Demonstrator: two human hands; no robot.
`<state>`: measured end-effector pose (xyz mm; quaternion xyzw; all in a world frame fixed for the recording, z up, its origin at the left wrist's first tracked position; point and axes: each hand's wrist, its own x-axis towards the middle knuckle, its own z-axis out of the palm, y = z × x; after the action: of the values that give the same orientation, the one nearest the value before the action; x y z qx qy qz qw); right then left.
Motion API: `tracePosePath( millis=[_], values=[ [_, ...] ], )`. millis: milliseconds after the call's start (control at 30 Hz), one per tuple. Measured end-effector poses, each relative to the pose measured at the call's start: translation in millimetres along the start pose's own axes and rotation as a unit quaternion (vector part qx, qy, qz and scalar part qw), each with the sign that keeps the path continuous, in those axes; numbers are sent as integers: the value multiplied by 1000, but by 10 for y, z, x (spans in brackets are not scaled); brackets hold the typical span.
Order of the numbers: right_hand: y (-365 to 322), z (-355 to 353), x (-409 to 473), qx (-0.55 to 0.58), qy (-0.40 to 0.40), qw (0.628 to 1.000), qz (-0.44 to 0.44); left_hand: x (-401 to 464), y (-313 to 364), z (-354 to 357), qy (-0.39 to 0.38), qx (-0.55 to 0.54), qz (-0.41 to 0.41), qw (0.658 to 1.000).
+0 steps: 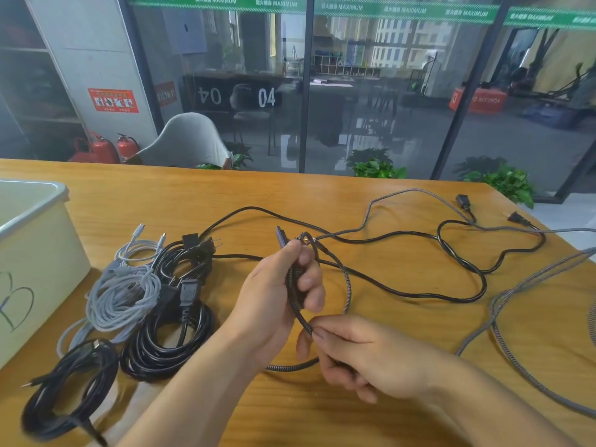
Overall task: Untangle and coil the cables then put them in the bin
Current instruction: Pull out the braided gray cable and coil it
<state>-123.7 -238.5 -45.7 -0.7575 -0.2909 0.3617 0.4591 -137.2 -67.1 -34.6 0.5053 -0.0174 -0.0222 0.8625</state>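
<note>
My left hand (277,298) grips a loop of the grey braided cable (348,279), its flat connector sticking up above my fingers. My right hand (361,353) pinches the same braided cable just below, at the bottom of the loop. The rest of that cable trails right across the wooden table (322,195) and off its edge. A loose black power cable (451,253) snakes over the table behind my hands. Coiled cables lie at the left: a light grey bundle (122,295) and black bundles (167,343). The cream bin (35,253) stands at the far left.
Another black coil (67,391) lies near the front left table edge. Two black plugs (464,203) rest at the far right of the table. Beyond the table are a grey chair (187,140), potted plants and a glass wall.
</note>
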Motion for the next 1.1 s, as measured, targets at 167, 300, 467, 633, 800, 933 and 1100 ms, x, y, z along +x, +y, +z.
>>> tracePosePath(
  millis=[167,300,467,633,800,933,1100],
  values=[
    [80,-258,-13,-67,-17,998,10,-46,84,8,-94,1,-60,994],
    [138,-594,-106,-224,14,974,24,-56,117,-30,-156,33,-87,983],
    [323,-1118,-432,-246,106,958,103,-55,236,-146,-163,20,-103,981],
    [411,-1325,-615,-237,244,931,135,-65,259,-169,-190,52,-122,973],
    [228,-1095,-404,-307,448,836,81,-62,161,-106,-219,138,-135,956],
    [132,-932,-318,-261,549,793,-23,-57,159,-126,-222,149,-155,951],
    [90,-787,-247,-209,576,785,-95,-72,82,-47,-250,212,-182,927]
  ],
)
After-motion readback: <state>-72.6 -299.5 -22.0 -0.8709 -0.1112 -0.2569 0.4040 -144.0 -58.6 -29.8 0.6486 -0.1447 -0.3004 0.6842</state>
